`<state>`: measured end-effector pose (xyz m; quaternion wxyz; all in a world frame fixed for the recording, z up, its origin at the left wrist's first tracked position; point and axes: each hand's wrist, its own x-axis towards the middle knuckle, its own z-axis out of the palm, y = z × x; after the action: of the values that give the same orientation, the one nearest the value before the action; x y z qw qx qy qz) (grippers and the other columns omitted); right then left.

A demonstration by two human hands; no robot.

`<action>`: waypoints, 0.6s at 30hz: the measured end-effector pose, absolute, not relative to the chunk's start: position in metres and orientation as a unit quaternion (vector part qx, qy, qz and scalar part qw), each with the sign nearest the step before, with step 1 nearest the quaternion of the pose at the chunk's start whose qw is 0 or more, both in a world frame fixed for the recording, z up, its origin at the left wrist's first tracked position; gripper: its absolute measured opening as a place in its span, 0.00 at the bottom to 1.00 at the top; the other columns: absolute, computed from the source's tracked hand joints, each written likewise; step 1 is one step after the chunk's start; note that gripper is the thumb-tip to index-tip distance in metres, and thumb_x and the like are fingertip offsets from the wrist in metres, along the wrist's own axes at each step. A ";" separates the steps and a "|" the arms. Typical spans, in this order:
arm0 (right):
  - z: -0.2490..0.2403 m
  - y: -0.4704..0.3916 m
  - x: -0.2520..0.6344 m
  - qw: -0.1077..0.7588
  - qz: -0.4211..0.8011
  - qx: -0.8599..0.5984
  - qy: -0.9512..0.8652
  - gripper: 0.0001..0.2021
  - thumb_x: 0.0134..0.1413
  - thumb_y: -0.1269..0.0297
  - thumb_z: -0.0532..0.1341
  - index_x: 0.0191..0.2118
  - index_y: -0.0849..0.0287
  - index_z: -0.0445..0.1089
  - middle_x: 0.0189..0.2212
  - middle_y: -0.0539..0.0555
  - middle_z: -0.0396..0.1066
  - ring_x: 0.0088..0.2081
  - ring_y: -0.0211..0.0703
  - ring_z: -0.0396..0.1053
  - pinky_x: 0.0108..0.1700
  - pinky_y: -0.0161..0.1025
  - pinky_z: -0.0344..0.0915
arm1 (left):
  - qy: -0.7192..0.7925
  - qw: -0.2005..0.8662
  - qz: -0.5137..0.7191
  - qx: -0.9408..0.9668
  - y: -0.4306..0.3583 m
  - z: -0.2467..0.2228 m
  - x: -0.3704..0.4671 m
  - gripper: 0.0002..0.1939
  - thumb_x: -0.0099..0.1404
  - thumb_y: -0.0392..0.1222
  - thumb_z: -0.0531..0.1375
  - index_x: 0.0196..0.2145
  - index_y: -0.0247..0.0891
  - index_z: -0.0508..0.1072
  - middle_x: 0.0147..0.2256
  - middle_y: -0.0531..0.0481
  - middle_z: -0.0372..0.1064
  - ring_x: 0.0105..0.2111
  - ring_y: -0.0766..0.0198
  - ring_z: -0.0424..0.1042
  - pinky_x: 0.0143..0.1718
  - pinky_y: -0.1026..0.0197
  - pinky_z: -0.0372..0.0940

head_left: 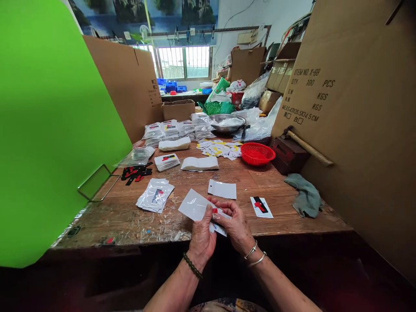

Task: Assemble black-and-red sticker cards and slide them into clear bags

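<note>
Clock directions run from the hands. The brown printed carton (pixel 341 143) rises at two o'clock, cut off by the right edge; the green panel (pixel 48 130) stands at ten, cut off at left. Between them lies the wooden tabletop (pixel 182 190). The left hand (pixel 202 236) pinches a glossy white sleeve (pixel 192 205) under its thumb; the right hand (pixel 238 225) grasps a printed card (pixel 219 229) with a black-and-red piece (pixel 215 210), at the sleeve. Fingers cover most of that piece, so whether it sits inside cannot be told. The grey cloth (pixel 303 195) lies between two and three, the red plastic basket (pixel 258 161) near one, the stack of filled sleeves (pixel 151 197) between nine and ten. A flat white sleeve with a punched hole (pixel 225 190) lies at twelve; a loose card (pixel 268 211), partly hidden by its black-and-red strip (pixel 260 205), lies between two and three
</note>
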<state>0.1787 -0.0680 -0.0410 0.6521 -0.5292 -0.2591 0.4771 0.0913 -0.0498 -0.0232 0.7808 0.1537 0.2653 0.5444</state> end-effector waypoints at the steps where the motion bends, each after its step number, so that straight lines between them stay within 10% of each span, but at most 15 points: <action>1: -0.040 -0.067 0.177 0.658 0.469 -0.530 -0.257 0.29 0.24 0.56 0.77 0.35 0.57 0.65 0.28 0.49 0.72 0.31 0.42 0.70 0.37 0.41 0.68 | 0.266 0.779 0.546 0.156 -0.050 -0.024 0.092 0.18 0.51 0.38 0.72 0.40 0.36 0.75 0.39 0.48 0.76 0.38 0.63 0.75 0.48 0.60 0.68; 18: -0.050 -0.071 0.181 0.598 0.526 -0.523 -0.303 0.32 0.31 0.58 0.75 0.44 0.55 0.62 0.26 0.44 0.71 0.23 0.37 0.68 0.24 0.34 0.65 | 0.271 0.796 0.534 0.087 -0.040 -0.026 0.082 0.09 0.59 0.35 0.66 0.38 0.35 0.73 0.35 0.48 0.73 0.35 0.63 0.75 0.41 0.59 0.70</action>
<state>0.1813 -0.0713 -0.0497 0.5976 -0.5233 -0.3032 0.5264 0.0824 -0.0402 -0.0259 0.7959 0.0872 0.2711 0.5344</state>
